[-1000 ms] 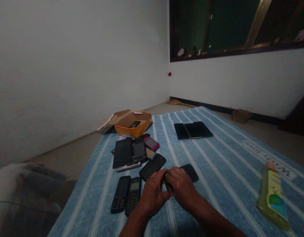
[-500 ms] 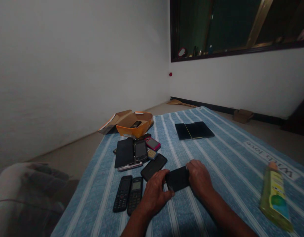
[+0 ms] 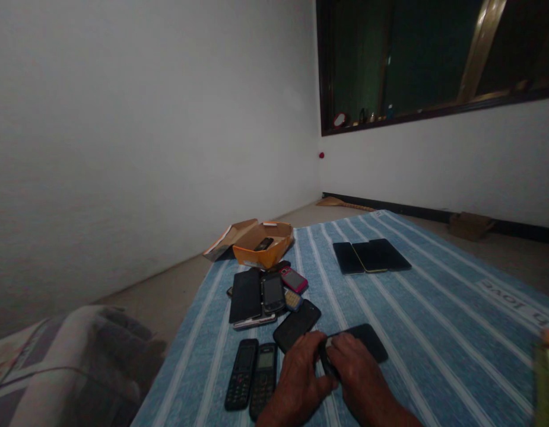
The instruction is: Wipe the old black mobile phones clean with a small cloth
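Note:
My left hand (image 3: pixel 301 370) and my right hand (image 3: pixel 356 373) are close together low in the head view, fingers curled round a small dark phone-like object (image 3: pixel 326 360). It is tilted, with a pale patch near its top, and is mostly hidden by the fingers. A flat black slab like a phone (image 3: pixel 370 340) extends behind my right hand; whether it joins the held thing I cannot tell. Just beyond my left hand lies a black smartphone (image 3: pixel 297 325). Two keypad phones, one black (image 3: pixel 241 375) and one with a grey screen (image 3: pixel 263 379), lie to its left.
A pile of phones with a black tablet-like slab (image 3: pixel 246 295) and a pink phone (image 3: pixel 294 279) sits farther back. Behind it stands an open orange box (image 3: pixel 260 256) with a phone inside. Dark flat devices (image 3: pixel 376 255) lie side by side at right. A yellow-green bottle (image 3: pixel 546 379) is at the right edge.
My hands have come together; the dark phone they held flat by its ends is now covered or tilted between them, with a black slab showing on the right. The view has shifted.

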Tool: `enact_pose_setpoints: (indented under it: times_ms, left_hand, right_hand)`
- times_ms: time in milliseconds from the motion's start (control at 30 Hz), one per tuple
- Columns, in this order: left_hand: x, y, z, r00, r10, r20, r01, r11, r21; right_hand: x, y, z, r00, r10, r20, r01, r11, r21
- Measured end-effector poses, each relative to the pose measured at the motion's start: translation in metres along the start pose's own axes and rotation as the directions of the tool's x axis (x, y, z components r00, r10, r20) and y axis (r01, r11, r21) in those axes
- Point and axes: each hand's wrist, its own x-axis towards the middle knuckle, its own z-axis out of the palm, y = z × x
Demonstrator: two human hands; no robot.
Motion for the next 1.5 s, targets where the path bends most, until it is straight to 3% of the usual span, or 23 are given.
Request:
enact_pose_setpoints:
  times_ms: [200,267,433,600,833,1100,1367,1500]
  left_hand:
    - [0.000,-0.010,0.006,1.000,0.011,-0.009,-0.011,1.000,0.009]
    - [0.001,-0.010,0.006,1.000,0.025,0.004,-0.025,1.000,0.006]
    - [0.000,-0.010,0.004,0.998,0.054,0.025,-0.054,0.999,-0.001]
    - [0.000,-0.006,0.003,0.996,0.086,0.001,-0.086,0.996,-0.033]
    - [-0.002,-0.002,0.000,0.992,0.126,-0.006,-0.126,0.990,-0.062]
    - [-0.006,-0.015,0.005,0.970,0.192,-0.149,-0.202,0.977,-0.060]
    - [-0.001,-0.010,0.006,0.986,0.072,-0.152,-0.119,0.938,-0.325]
    - [0.000,-0.009,0.008,0.993,-0.051,-0.103,-0.014,0.835,-0.550]
  right_hand:
    - [0.001,0.001,-0.001,0.994,0.107,0.000,-0.107,0.992,0.069]
    - [0.001,0.001,0.000,0.996,0.088,-0.002,-0.088,0.993,0.076]
    - [-0.001,0.007,0.006,0.990,-0.016,-0.143,0.025,0.998,0.062]
    - [-0.001,0.009,0.012,0.980,-0.107,-0.170,0.128,0.985,0.116]
    - [0.002,0.006,0.008,0.981,-0.067,-0.180,0.107,0.969,0.223]
    - [0.010,0.008,-0.007,0.977,-0.071,-0.202,0.137,0.932,0.336]
    - [0.003,0.014,-0.003,0.985,-0.017,-0.169,0.071,0.946,0.315]
    - [0.005,0.011,-0.006,0.979,-0.039,-0.200,0.101,0.945,0.310]
